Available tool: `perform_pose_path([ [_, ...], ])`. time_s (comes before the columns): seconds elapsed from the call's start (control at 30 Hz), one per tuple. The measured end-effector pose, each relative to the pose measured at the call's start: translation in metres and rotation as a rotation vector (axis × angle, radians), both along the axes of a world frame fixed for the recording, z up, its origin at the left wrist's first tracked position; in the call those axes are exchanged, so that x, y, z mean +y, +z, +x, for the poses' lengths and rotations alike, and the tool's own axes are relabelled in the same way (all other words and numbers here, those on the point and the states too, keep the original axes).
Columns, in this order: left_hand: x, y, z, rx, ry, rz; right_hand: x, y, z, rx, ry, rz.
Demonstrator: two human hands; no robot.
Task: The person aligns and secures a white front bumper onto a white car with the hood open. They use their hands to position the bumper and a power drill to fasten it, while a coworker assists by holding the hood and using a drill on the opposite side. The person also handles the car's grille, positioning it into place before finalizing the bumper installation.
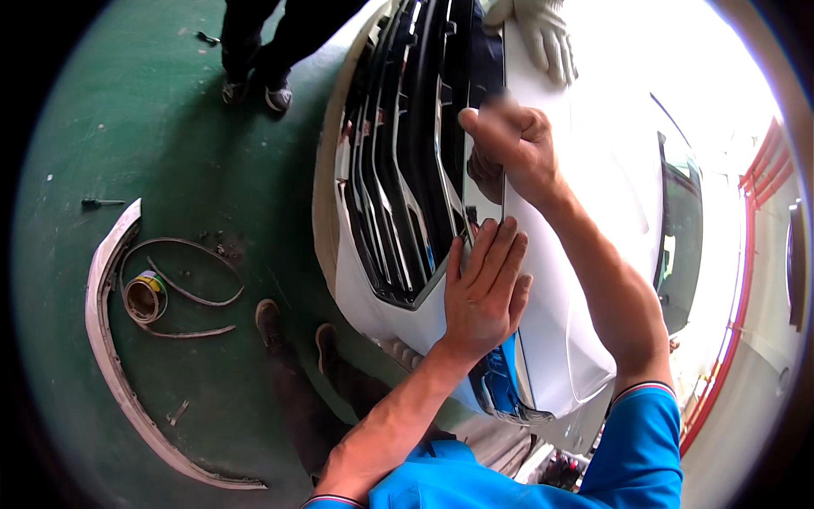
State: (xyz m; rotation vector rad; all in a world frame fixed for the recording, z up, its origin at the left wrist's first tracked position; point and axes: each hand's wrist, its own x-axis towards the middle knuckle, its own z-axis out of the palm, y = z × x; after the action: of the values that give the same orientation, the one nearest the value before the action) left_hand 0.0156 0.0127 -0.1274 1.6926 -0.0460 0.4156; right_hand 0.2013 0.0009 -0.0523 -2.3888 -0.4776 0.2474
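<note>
A white car's front end lies before me, with a black and chrome grille (405,182). Along the grille's upper edge runs a shiny chrome trim strip (486,204). My left hand (486,293) rests flat on the car's nose, fingers stretched out, the tips at the near end of the strip. Farther along, my right hand (517,153) is balled in a fist over the strip, partly blurred, with nothing visible in it. The strip mirrors the fist; whether they touch, I cannot tell. The headlight (506,373) sits just nearer than my left hand.
Another person's white-gloved hand (545,42) rests on the hood at the far end. A person's dark-trousered legs (259,51) stand far left. On the green floor lie a long curved white trim piece (102,314), a tape roll (142,300) with a loose strip, and a screwdriver (102,203).
</note>
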Motion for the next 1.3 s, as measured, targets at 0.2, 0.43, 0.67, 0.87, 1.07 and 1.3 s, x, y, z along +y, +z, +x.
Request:
perform_pose_path([
  [0.2, -0.012, 0.007, -0.083, -0.034, -0.025, 0.033, -0.026, 0.068, -0.032, -0.033, 0.258, 0.402],
  [0.43, -0.02, -0.009, -0.079, -0.034, -0.036, 0.096, -0.03, 0.003, -0.054, -0.028, 0.256, -0.153],
  [0.67, -0.019, -0.009, -0.115, -0.106, -0.083, 0.2, -0.003, 0.053, -0.082, -0.13, 0.311, 0.233],
  [0.87, -0.024, -0.022, -0.118, -0.087, -0.155, 0.202, -0.036, 0.006, -0.097, 0.018, 0.233, -0.065],
  [1.07, 0.006, -0.015, -0.105, -0.17, -0.162, 0.3, -0.04, 0.082, -0.136, 0.014, 0.034, 0.277],
  [1.3, -0.004, -0.024, -0.106, -0.255, -0.147, 0.322, -0.116, 0.087, -0.232, -0.39, 0.444, 0.091],
])
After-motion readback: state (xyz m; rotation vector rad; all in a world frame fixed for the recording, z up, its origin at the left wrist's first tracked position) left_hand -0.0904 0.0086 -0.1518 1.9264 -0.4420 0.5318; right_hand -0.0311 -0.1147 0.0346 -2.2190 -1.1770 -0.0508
